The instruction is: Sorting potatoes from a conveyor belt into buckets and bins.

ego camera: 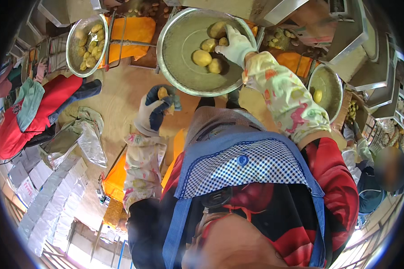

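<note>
My right hand [237, 47], in a white glove, reaches into a large metal basin [175, 67]. Its fingers are spread, with the fingertips at a large potato [217, 30] and a small potato [223, 41] between them and the thumb. Three more potatoes lie close by, among them a smooth yellow potato [202, 58]. To the left of the basin and nearer my body, my left hand [151, 109] wears a white glove with a dark blue palm. It grips a potato [162, 92]; a grey-blue thing, perhaps a cloth, shows beside its fingers.
On the left a second basin [69, 55] holds several potatoes; a third basin [333, 77] on the right holds one. Metal chutes [373, 70] line the far side. A person in red [37, 117] is at left, another person [370, 181] at right. Stacked boxes [54, 198] stand behind me.
</note>
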Demonstrator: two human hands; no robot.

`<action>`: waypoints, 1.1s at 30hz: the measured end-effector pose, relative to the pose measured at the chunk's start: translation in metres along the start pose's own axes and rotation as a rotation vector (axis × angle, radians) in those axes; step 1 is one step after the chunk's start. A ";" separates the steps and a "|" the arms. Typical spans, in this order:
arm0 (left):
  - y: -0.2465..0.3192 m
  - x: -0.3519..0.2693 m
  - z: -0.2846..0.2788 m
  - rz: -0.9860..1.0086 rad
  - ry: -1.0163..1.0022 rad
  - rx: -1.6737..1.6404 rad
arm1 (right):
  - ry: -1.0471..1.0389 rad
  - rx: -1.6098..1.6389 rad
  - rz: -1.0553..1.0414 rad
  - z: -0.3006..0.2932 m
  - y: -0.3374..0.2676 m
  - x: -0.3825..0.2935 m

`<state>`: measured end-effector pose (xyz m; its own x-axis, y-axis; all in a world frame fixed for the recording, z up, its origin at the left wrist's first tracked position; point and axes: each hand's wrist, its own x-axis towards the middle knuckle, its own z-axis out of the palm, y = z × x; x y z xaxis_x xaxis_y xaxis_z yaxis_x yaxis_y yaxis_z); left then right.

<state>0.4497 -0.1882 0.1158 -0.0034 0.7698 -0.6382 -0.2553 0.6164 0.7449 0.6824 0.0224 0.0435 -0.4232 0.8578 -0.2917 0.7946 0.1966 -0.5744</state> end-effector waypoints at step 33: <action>-0.050 0.013 0.096 -0.087 -0.244 -0.693 | -0.088 0.141 -0.049 -0.055 0.141 -0.194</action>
<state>0.5552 -0.1935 0.0888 0.2388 0.7878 -0.5678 -0.7972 0.4929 0.3485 0.9001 -0.0907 0.0612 -0.5013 0.8027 -0.3232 0.7057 0.1631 -0.6894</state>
